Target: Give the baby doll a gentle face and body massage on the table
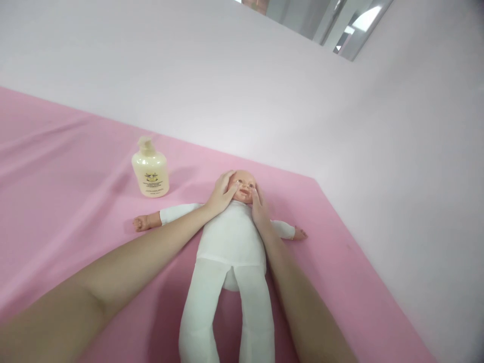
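Observation:
A baby doll (231,237) with a white cloth body lies on its back on a pink sheet (56,166), head pointing away from me, arms spread. My left hand (223,192) rests flat against the left side of the doll's head, fingers along its cheek. My right hand (259,207) presses against the other side of the head, near the neck. Both forearms reach over the doll's body. A cream pump bottle (150,170) stands upright to the left of the doll's head, apart from my hands.
The pink sheet ends at a corner on the right (313,180); beyond it is a pale wall (397,176). A wall also runs behind the far edge.

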`<state>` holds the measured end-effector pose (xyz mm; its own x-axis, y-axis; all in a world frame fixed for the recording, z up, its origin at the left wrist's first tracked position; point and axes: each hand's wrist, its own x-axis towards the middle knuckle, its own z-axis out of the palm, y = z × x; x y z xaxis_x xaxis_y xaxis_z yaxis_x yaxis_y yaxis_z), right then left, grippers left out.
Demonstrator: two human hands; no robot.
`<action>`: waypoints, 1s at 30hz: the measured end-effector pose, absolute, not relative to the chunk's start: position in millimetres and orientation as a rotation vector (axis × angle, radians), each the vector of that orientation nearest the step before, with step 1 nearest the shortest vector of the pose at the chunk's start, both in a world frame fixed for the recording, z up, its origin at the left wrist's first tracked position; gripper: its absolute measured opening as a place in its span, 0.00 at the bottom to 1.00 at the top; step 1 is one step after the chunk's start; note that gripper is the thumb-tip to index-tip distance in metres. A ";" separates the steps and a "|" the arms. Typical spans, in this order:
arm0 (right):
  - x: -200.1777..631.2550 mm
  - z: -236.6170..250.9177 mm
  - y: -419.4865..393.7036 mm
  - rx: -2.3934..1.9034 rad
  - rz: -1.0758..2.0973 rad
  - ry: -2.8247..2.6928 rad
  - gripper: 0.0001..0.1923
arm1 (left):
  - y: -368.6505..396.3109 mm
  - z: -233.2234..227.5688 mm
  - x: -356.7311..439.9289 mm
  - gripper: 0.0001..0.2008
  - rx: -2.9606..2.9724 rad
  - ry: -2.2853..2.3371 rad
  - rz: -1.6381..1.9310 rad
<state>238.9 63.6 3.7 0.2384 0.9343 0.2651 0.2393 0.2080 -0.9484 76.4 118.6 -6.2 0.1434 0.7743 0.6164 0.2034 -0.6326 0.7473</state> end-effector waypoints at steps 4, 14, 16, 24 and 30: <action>238.8 2.1 64.5 -1.283 0.719 -1.264 0.35 | 118.9 -6.8 76.1 0.26 1.928 0.939 1.503; 239.3 1.0 65.0 -1.287 0.719 -1.254 0.34 | 118.0 -6.6 76.1 0.26 1.926 0.936 1.510; 239.8 0.1 65.6 -1.296 0.715 -1.257 0.35 | 117.8 -6.5 76.1 0.26 1.923 0.937 1.511; 239.3 -0.6 66.8 -1.307 0.716 -1.245 0.36 | 119.8 -8.7 76.6 0.26 1.923 0.927 1.525; 237.6 4.5 63.3 -1.283 0.716 -1.266 0.35 | 118.0 -5.9 76.0 0.26 1.929 0.935 1.507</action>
